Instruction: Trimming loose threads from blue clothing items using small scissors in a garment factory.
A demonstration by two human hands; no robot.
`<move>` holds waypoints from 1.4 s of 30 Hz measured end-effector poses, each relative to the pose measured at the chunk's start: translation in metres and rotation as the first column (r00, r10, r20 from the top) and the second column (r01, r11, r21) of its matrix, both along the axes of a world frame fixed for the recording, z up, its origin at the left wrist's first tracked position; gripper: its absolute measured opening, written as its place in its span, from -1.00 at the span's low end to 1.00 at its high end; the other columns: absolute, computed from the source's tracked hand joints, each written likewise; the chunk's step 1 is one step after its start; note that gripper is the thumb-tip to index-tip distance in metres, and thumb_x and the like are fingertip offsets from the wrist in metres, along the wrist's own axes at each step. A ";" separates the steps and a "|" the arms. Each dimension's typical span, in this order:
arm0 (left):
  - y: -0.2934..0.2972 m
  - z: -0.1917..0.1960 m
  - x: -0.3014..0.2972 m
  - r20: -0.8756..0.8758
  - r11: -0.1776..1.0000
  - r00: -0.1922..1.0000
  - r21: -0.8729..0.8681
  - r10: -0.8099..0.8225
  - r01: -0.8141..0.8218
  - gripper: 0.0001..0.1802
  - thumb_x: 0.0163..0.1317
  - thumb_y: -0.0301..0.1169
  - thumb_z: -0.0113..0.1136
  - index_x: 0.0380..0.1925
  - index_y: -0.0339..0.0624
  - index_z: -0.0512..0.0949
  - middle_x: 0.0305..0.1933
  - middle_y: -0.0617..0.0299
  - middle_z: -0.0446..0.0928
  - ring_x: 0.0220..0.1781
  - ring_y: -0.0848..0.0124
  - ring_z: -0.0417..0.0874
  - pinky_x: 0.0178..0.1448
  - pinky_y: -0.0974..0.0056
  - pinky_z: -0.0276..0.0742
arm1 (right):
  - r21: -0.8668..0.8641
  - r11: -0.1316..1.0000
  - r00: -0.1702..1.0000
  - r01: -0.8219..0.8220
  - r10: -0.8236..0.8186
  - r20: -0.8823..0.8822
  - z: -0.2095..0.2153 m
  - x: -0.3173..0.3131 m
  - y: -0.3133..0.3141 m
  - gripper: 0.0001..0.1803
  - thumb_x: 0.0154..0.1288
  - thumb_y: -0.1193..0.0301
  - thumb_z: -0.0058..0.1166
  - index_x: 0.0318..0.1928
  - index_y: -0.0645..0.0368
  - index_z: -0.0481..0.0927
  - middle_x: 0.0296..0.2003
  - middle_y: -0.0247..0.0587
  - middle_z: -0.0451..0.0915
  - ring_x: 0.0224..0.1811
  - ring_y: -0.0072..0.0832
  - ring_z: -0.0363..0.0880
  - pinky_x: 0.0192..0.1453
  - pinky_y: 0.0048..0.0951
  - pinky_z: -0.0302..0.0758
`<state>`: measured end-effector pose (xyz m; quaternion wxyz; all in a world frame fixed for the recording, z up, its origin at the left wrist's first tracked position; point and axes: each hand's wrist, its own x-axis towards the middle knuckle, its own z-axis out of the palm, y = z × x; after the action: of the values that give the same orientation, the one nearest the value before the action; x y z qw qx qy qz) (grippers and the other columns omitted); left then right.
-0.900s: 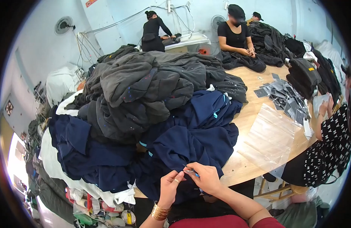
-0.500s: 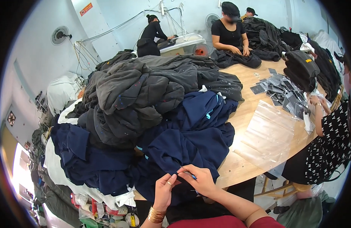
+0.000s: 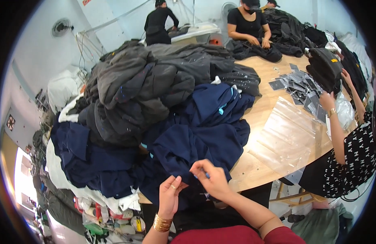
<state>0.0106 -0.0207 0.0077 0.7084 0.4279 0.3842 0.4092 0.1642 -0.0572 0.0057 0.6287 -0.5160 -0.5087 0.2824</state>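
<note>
Navy cloth point(image 3: 184, 142) lies far of us; right hand point(image 3: 212, 181) nearer it, curled round blue tool point(image 3: 207, 175), seemingly; left hand point(image 3: 171, 197): whether pinching or loose, we cannot tell.

Head-worn fisheye, facing down and forward, left hand point(image 3: 171, 196) and right hand point(image 3: 214, 181) near

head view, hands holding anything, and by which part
The right hand holds a small blue thing; the part gripped is hidden. Whether the left hand holds anything cannot be told.
</note>
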 end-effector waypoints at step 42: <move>0.024 -0.006 -0.019 0.291 0.947 0.942 -0.219 -0.167 0.236 -0.77 0.28 -0.34 0.04 -0.39 -0.30 0.55 -0.38 0.20 0.59 -0.35 0.46 0.63 -0.15 0.37 0.50 | -0.190 0.978 0.989 0.088 -0.109 -0.103 0.005 -0.002 -0.010 -0.92 0.32 0.49 -0.07 -0.31 0.25 0.41 -0.53 -0.45 0.39 -0.56 -0.78 0.20 -0.47 -0.73 0.14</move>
<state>-0.0080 0.0037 0.0014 0.8406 0.3129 0.2870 0.3363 0.1621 -0.0669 0.0111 0.6188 -0.5801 -0.4178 0.3255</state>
